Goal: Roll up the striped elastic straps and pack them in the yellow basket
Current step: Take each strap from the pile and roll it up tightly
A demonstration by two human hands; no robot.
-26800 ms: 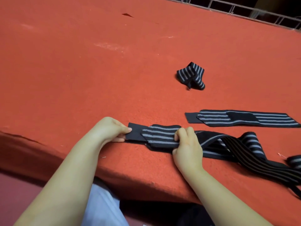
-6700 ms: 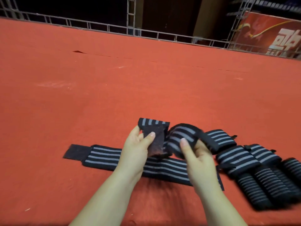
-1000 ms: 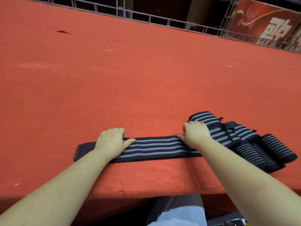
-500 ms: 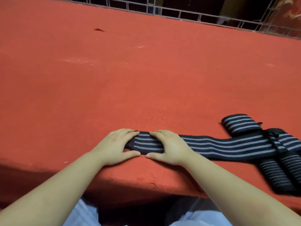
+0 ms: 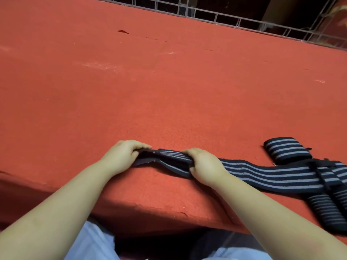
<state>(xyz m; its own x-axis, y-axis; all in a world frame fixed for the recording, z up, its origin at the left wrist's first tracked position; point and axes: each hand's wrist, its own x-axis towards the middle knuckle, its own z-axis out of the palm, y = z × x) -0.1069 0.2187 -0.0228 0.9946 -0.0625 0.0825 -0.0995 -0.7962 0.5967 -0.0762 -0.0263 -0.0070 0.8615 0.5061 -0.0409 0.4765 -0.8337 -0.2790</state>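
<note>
**Both hands curled on the strap's left end, near the front edge**

Left hand [image 5: 123,158]: fingers curled over, pinching the plain black end tab of the striped strap [image 5: 262,172]. Right hand [image 5: 203,167]: fingers bent and wrapped round the strap just beside the left, thumb underneath. Between the hands, lifted a little and bunched into the start of a fold. Beyond the right hand, flat on the red felt table [image 5: 169,87], black with grey stripes, along the front edge toward the right. At the right, crossing over rolled straps [image 5: 326,211] near the front right corner; another rolled strap [image 5: 286,150] just behind. Both forearms stretched forward over the front edge, knuckles up.
</note>
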